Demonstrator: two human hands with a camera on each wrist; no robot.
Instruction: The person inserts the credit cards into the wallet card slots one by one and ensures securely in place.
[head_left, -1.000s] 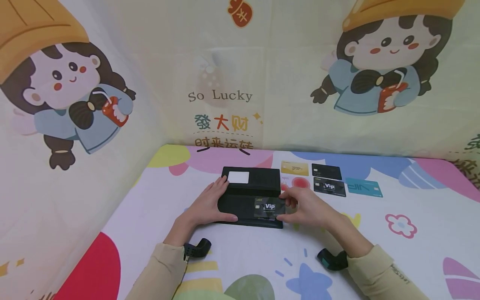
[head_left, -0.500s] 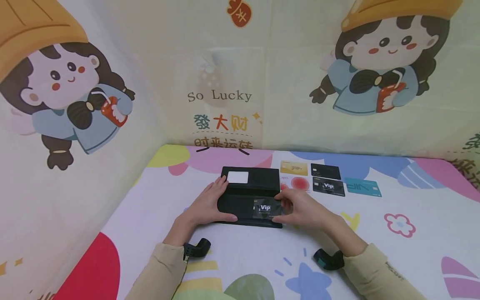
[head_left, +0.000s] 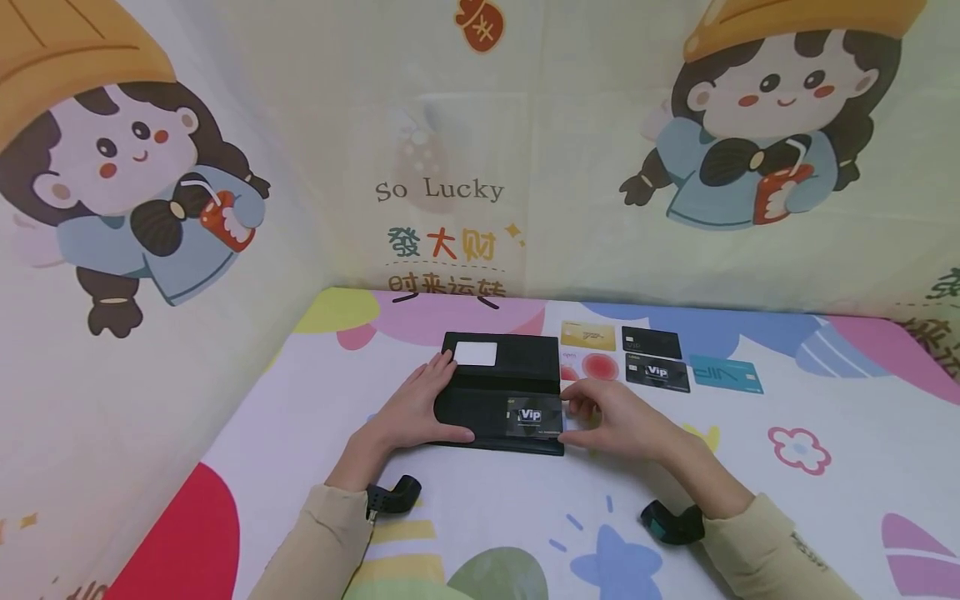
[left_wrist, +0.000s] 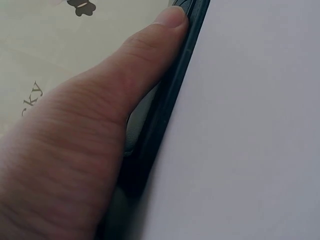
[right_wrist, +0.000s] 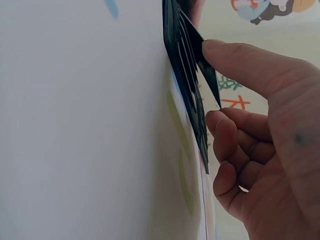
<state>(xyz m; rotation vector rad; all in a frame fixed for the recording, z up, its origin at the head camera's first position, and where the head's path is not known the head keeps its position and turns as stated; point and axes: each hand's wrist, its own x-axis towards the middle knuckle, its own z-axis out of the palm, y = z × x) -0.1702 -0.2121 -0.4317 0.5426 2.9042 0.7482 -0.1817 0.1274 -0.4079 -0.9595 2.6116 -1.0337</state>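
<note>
Grip of my right hand (head_left: 611,417) is pinching the black Vip card (head_left: 534,416) into the wallet (head_left: 501,392) my left hand (head_left: 416,408) is pressing flat; tilting risks jamming its corner.

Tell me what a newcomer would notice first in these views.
Probably the open black wallet at the middle of the colourful table cover, with the left hand pressing on its left side. Next, the black Vip card that the right hand pinches at the wallet's right edge. Beyond it, four loose cards lie in rows before the cartoon backdrop.
</note>
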